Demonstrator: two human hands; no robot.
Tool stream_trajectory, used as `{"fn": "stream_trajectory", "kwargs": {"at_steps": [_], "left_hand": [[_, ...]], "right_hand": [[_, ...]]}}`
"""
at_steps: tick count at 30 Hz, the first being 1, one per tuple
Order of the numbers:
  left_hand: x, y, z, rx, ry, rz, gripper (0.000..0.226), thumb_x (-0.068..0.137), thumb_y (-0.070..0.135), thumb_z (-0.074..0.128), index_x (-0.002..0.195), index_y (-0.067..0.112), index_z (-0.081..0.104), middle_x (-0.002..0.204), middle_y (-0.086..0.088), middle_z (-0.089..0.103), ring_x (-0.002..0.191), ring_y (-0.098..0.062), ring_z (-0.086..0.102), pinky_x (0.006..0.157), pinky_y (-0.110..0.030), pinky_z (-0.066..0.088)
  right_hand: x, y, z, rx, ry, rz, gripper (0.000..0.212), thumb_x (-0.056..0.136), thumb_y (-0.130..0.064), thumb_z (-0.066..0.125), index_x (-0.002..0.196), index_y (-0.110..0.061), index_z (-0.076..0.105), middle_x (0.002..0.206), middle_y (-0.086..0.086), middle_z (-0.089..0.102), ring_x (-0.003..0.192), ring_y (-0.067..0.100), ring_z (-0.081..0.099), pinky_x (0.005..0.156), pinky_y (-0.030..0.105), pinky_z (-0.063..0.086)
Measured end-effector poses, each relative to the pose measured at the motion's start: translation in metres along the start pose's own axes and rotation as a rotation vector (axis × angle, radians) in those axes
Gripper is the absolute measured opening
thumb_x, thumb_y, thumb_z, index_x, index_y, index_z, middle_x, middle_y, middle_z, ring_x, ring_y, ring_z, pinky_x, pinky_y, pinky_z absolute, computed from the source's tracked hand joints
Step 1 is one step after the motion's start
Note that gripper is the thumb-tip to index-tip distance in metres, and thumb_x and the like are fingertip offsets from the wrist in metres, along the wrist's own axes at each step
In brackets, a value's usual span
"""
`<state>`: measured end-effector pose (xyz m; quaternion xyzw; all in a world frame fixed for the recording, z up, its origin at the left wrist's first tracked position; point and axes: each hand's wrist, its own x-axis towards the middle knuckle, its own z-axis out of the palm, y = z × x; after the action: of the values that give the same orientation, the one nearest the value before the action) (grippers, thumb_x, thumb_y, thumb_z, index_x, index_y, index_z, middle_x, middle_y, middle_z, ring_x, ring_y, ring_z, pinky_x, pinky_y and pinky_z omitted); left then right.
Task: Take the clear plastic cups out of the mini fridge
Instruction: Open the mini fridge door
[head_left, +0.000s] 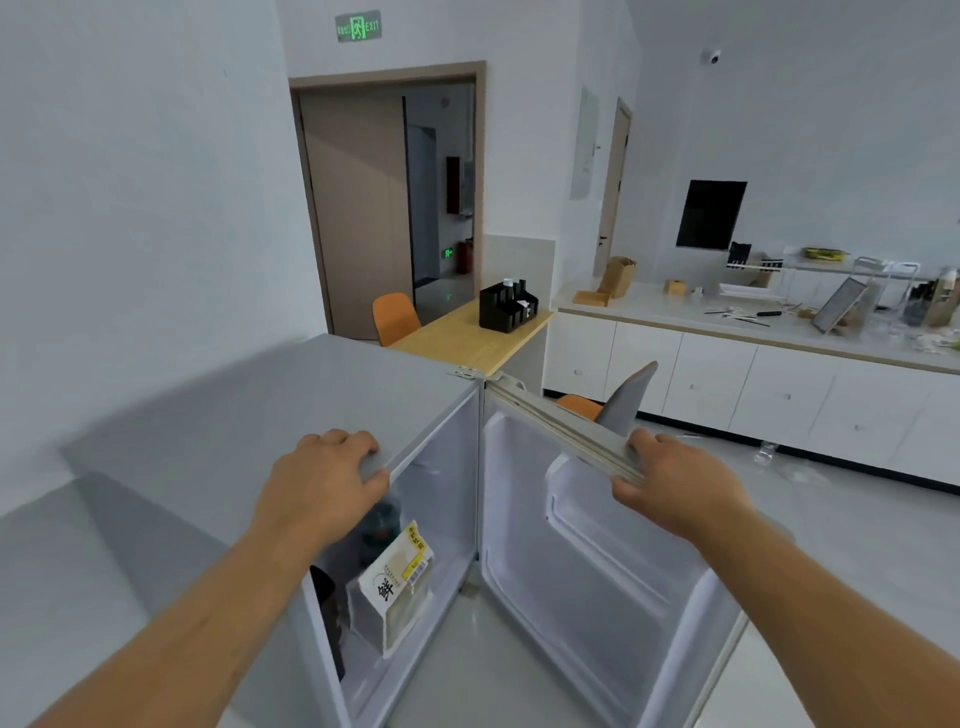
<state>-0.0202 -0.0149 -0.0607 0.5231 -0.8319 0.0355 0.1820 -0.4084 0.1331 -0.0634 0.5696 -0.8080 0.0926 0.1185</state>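
The grey mini fridge (218, 415) stands right below me with its door (597, 561) swung wide to the right. My left hand (322, 478) rests flat on the front edge of the fridge top, holding nothing. My right hand (670, 488) grips the top edge of the door. Inside the fridge I see a white carton with a yellow label (395, 582), a dark bottle (379, 525) behind it and a dark object (327, 597) at the left. No clear plastic cups show in the visible part of the fridge; my left arm hides some of the interior.
A wooden table (467, 338) with a black organiser (506, 306) and orange chairs (395, 317) stands behind the fridge. A white counter (753, 332) with cluttered items runs along the right wall. A grey chair back (628, 400) rises just behind the door. Pale floor lies to the right.
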Motion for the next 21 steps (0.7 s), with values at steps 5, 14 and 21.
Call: {"fn": "stream_trajectory", "kwargs": {"at_steps": [5, 14, 21], "left_hand": [[0.001, -0.005, 0.004, -0.023, 0.038, 0.002, 0.036, 0.092, 0.055, 0.052, 0.122, 0.036, 0.059, 0.118, 0.008, 0.066, 0.102, -0.017, 0.055, 0.074, -0.035, 0.047], [0.003, -0.001, 0.003, 0.008, 0.046, -0.014, 0.033, 0.092, 0.055, 0.055, 0.12, 0.038, 0.059, 0.116, 0.008, 0.066, 0.101, -0.017, 0.055, 0.074, -0.035, 0.048], [-0.002, 0.002, 0.003, 0.07, 0.061, 0.013, 0.036, 0.094, 0.053, 0.057, 0.12, 0.031, 0.064, 0.113, 0.006, 0.069, 0.096, -0.015, 0.057, 0.072, -0.03, 0.046]], "right_hand": [[0.007, 0.011, -0.002, 0.002, -0.015, -0.019, 0.039, 0.081, -0.063, 0.049, 0.104, -0.032, 0.044, 0.085, -0.007, 0.054, 0.071, 0.015, 0.057, 0.057, 0.034, 0.054], [0.02, 0.035, 0.002, 0.028, -0.023, -0.06, 0.044, 0.078, -0.066, 0.048, 0.109, -0.035, 0.045, 0.091, -0.009, 0.059, 0.071, 0.011, 0.058, 0.058, 0.032, 0.055], [0.024, 0.044, 0.006, 0.018, -0.032, -0.075, 0.048, 0.079, -0.068, 0.046, 0.112, -0.033, 0.048, 0.089, -0.009, 0.055, 0.069, 0.008, 0.053, 0.054, 0.03, 0.049]]}}
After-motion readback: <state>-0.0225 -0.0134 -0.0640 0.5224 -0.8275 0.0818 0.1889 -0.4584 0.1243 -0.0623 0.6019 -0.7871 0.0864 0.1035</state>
